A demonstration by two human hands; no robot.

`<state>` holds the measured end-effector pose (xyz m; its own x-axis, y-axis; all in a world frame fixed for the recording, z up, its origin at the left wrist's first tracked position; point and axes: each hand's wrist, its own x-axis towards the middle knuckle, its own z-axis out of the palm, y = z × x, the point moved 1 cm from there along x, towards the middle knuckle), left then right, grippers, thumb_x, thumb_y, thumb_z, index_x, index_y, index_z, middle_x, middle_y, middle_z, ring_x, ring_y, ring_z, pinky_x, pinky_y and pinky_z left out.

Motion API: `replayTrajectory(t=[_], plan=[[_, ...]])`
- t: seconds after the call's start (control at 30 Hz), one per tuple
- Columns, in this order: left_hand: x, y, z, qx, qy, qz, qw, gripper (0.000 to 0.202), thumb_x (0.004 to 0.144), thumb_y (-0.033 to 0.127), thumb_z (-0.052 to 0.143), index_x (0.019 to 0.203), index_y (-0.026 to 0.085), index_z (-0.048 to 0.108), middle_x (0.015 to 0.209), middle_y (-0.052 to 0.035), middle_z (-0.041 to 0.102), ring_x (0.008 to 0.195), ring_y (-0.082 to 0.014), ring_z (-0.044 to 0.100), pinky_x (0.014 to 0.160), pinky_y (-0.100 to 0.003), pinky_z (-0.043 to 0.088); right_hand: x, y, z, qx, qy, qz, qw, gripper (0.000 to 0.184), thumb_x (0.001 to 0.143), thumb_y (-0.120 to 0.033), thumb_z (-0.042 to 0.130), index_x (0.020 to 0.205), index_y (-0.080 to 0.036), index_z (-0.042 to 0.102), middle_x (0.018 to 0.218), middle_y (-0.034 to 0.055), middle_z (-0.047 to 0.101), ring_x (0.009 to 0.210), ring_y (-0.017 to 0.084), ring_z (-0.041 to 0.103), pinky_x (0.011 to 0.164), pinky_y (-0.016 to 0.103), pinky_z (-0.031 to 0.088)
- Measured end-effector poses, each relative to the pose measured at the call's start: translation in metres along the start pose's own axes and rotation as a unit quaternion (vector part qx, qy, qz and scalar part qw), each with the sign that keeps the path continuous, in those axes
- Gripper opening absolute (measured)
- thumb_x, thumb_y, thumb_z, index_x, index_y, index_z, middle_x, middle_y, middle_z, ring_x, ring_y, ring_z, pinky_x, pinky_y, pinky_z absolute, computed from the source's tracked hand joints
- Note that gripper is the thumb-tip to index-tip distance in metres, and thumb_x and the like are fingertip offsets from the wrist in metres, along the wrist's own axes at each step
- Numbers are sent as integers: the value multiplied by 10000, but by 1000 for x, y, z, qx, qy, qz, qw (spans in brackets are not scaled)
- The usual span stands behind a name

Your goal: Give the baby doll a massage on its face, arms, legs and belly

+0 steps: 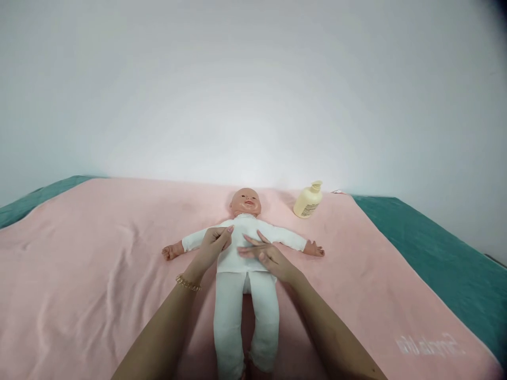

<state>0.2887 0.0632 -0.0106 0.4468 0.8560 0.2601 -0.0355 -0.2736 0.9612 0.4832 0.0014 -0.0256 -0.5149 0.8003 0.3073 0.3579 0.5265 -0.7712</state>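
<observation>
Noted: baby doll point(242, 265) face up on pink blanket point(99, 253), dressed in white top point(228, 262) and white trousers point(228, 311). Long axis from head at far end to feet at near end, aimed almost straight away from wearer. Both doll arms stretched out sideways.

Left hand point(216, 240): above one side of chest, fingers curled toward palm, thumb laid along forefinger. Cannot tell of any cloth pinched inside. Right hand point(266, 254): across mid-chest, fingers spread, slightly blurred, tips pointing inward to about the doll's midline. Cannot tell touch from hover.

Key relation: chest directly beneath both hands, with neither judged clearly nearer. Left set a little farther up, toward doll's shoulder; right slightly lower. Narrow gap between left thumb and right fingertips; judged tight for inward travel, freer outward.

Edges: far edge of blanket just beyond doll's head, close to wall point(253, 105). Yellow pump bottle point(307, 205) past the outstretched arm on the right, near that far edge; judged a limit on wide forward sweeps by right hand. Broad, wrinkled stretch of blanket to left; more to right, running out to green covering point(435, 237).
</observation>
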Motion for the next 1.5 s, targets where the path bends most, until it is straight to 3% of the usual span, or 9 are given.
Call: replayTrajectory(t=[0.2,0.37,0.5,0.57,0.73,0.9,1.1,1.3,1.5], plan=[[1,-4,3,48,-17,-15,999,492,906,465,472,535,188,304,513,58,250,494,-77,215,491,-255,168,12,19,-2,-113,63,84,988,474,997,-517,258,1383,-336,466,1496,-16,371,1460,228,149,1168,567,-13],[-6,6,10,41,-174,23,984,440,914,426,505,571,151,523,565,13,497,550,-93,435,555,-237,348,12,35,-3,-216,155,157,951,516,1007,-475,218,1435,-254,403,1501,20,361,1449,253,193,1168,573,43],[-11,13,19,81,-282,68,954,277,886,387,573,829,160,721,889,-66,707,856,-188,630,787,-292,486,7,45,-5,-257,222,173,924,552,1006,-442,175,1415,-187,444,1449,63,446,1423,246,274,1176,532,128],[-11,11,20,124,-295,97,943,255,888,385,571,918,198,742,1013,-62,723,1049,-229,619,977,-346,440,5,47,-5,-245,238,171,924,555,1006,-432,165,1412,-180,449,1427,72,475,1395,233,341,1175,515,167],[-4,-6,13,289,-280,145,904,355,924,433,505,1222,288,632,1337,-10,585,1338,-216,425,1189,-458,116,4,48,-3,-218,268,167,923,567,1004,-435,166,1389,-158,476,1394,79,512,1360,227,403,1179,505,179],[1,-18,10,403,-194,117,887,513,976,485,330,1441,276,394,1510,-14,374,1442,-197,218,1187,-473,84,3,49,-2,-192,293,165,922,594,994,-488,180,1347,-163,531,1362,89,544,1339,232,434,1179,506,193],[5,-28,10,492,-58,47,867,508,997,397,243,1462,226,357,1513,-61,361,1421,-243,274,1159,-553,118,-5,38,-1,-57,340,141,928,569,972,-558,283,1339,-209,543,1386,58,519,1355,224,408,1174,471,244],[5,-35,8,540,37,43,840,487,977,276,243,1396,163,465,1450,-83,458,1401,-268,318,1163,-553,124,-11,18,8,53,217,23,974,441,969,-523,385,1181,-260,669,1239,39,642,1247,232,539,1140,477,316],[4,-35,8,542,41,47,838,482,966,250,246,1376,160,485,1429,-97,483,1375,-277,366,1161,-555,145,-8,1,8,27,128,6,991,495,965,-570,334,1138,-272,689,1152,43,688,1235,231,548,1155,508,269]])
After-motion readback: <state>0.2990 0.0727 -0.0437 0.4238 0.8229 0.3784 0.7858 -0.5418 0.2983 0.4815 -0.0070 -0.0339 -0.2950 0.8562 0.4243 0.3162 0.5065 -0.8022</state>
